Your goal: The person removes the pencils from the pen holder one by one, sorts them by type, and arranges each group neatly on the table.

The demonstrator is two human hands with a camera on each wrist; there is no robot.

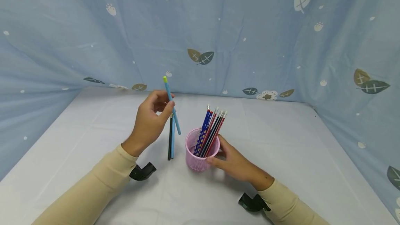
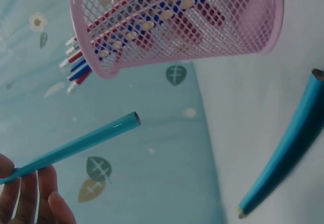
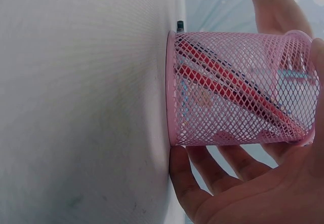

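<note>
Between thumb and fingers, my left hand [image 1: 152, 115] pinches a light blue pencil [image 1: 175, 116] with a yellow-green end pointing up. Its lower end hangs free, left of a pink mesh pencil cup [image 1: 197, 164]. Several pencils [image 1: 210, 133], dark blue with dots, red and black, lean to the right inside the cup, white erasers up. My right hand [image 1: 232, 160] grips the cup from its right side, thumb in front and fingers curving round behind, as the right wrist view shows. Below the left hand, a black pencil [image 1: 170, 141] and another blue pencil [image 1: 173, 141] lie side by side on the table.
A white cloth [image 1: 281, 148] covers the table. Behind it and at the sides hangs a blue curtain [image 1: 250, 37] with leaf prints. Black wrist mounts [image 1: 143, 172] stick out from both beige sleeves.
</note>
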